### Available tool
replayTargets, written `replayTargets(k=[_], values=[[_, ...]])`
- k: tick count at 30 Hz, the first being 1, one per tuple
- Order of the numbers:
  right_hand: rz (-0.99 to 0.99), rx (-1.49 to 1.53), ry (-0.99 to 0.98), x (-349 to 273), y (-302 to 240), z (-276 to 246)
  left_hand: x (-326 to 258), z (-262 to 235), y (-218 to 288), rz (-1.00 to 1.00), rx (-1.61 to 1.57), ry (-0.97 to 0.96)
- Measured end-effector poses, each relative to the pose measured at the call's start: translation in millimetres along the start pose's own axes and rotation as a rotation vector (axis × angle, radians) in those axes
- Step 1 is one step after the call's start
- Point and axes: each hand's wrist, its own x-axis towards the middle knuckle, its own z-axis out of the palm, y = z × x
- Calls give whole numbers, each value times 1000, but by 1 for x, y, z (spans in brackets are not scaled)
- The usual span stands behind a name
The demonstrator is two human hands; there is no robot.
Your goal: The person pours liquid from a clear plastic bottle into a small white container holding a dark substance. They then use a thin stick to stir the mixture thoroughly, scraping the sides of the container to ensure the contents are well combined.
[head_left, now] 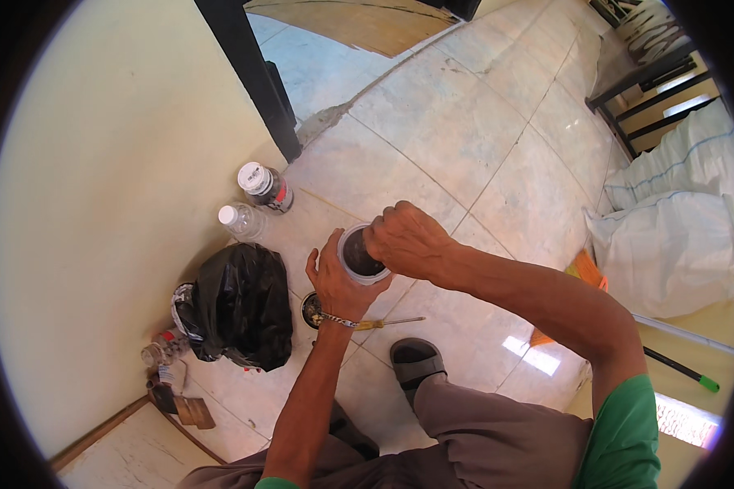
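My left hand (340,281) is wrapped round a round, clear plastic tub (364,279) with dark stuff inside. Over the tub's right rim, my right hand (408,238) is closed in a fist; what it grips, if anything, is hidden. Just past my left wrist, a small round container (310,310) with a dark, speckled inside stands on the floor. A screwdriver (393,323) with a yellowish handle lies beside that wrist, its shaft pointing right.
Along the left wall stand a black plastic bag (245,306), a clear bottle (243,222) and a white-lidded jar (267,187). Putty knives or brushes (189,410) lie lower left. White sacks (669,244), an orange broom (583,273) and poles are at right. My sandalled feet (416,363) are close below.
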Motion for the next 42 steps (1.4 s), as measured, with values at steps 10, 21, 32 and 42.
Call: replayTargets(k=[10, 21, 32, 42], values=[[-22, 139, 168, 8, -3, -1, 1, 0, 2, 4, -13, 4], [28, 197, -50, -3, -5, -18, 0, -3, -1, 0, -13, 2], [233, 370, -110, -19, 1, 0, 0, -3, 1, -38, 2, -13], [226, 451, -65, -32, -13, 17, 2, -5, 3, -32, 6, -27]])
